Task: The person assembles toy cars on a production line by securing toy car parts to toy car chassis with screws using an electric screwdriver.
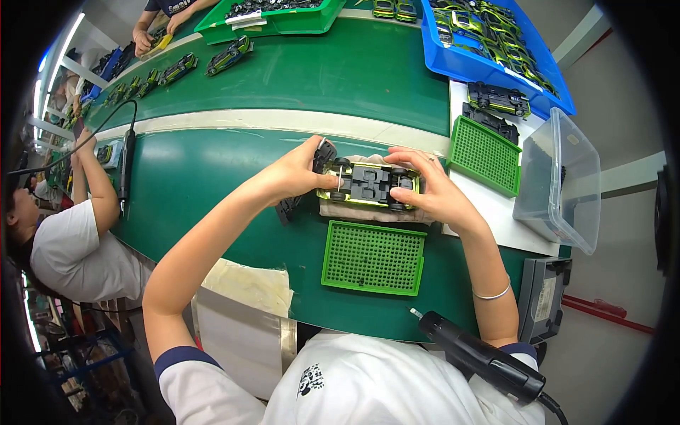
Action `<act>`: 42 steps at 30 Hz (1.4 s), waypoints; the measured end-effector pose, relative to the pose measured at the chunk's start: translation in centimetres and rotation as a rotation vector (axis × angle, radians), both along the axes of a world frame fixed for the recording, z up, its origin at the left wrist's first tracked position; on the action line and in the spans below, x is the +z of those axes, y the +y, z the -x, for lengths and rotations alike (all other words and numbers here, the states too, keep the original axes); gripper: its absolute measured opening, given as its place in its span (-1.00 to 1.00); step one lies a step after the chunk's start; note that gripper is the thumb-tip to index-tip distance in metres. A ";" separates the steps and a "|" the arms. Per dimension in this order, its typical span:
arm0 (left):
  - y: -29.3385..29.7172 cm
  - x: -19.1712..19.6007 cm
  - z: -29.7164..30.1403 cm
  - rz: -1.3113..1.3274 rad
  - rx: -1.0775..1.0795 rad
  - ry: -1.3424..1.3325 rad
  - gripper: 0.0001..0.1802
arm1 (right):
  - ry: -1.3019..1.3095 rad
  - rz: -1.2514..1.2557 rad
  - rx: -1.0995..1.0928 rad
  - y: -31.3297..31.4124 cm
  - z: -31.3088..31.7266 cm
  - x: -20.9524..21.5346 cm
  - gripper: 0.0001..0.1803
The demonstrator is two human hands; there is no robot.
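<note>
A toy car lies wheels up on a folded beige cloth, its black underside and lime-green body edge showing. My right hand grips its right end, with the thumb on the underside by a wheel and the fingers along the far side. At the left end, my left hand is closed around a black plastic part, its thumb reaching onto the car by the wheel axle. Another black piece shows below that hand; whether the two are joined is hidden.
A green perforated tray is near me, another right, beside a clear bin. A black electric screwdriver lies front right; another hangs left. Blue and green bins stand beyond. A co-worker sits left.
</note>
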State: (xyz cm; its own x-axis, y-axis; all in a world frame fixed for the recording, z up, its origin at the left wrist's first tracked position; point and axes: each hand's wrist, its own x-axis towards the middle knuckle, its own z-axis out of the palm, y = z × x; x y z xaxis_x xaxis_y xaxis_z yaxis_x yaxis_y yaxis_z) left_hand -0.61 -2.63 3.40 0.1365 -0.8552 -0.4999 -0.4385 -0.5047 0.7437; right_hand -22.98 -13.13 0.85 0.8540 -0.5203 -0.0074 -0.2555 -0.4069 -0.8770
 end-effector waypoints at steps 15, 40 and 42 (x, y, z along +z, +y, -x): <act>2.1 0.1 -0.3 0.531 -0.093 -0.015 -0.17 | -0.002 -0.039 0.056 -0.5 0.0 0.6 -0.48; 2.6 0.7 -0.2 0.599 -0.256 -0.204 -0.04 | 0.043 -0.086 0.060 -0.5 0.2 1.1 -0.42; 2.6 0.3 0.0 0.599 -0.241 -0.195 -0.02 | 0.033 -0.125 0.066 -0.6 0.2 1.2 -0.42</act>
